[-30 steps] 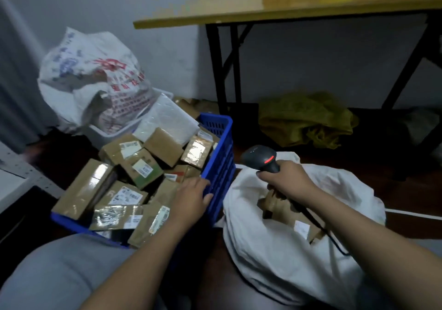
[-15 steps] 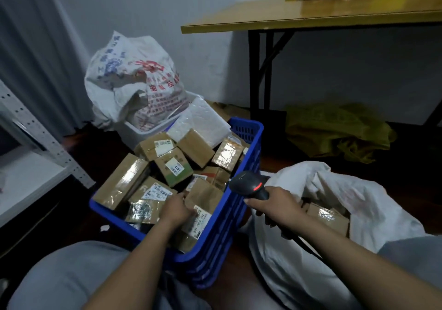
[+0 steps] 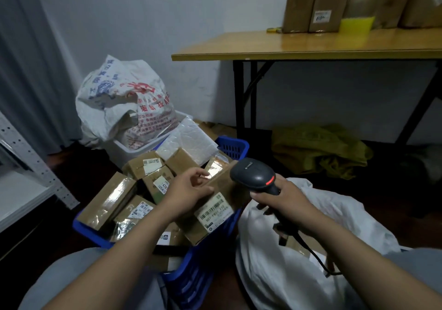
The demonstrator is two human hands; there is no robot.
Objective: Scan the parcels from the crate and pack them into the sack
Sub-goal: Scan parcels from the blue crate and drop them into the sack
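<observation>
The left hand point(image 3: 187, 190) grips a taped brown parcel point(image 3: 223, 193) above the blue crate point(image 3: 235, 145). The right hand point(image 3: 283, 198) is curled round the barcode scanner point(image 3: 253, 175) just beside it. The scanner probably needs tipping down at the barcode label point(image 3: 214, 210), with the parcel held steady, before it goes into the white sack point(image 3: 299, 273) alongside.

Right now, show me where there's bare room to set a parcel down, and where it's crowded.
Bare: the front strip of the table, ahead of the cardboard boxes along the wall; the white shelf left of the crate, beside the holed metal post. The sack right of the crate lies open. Crowded: the crate, heaped with parcels.
</observation>
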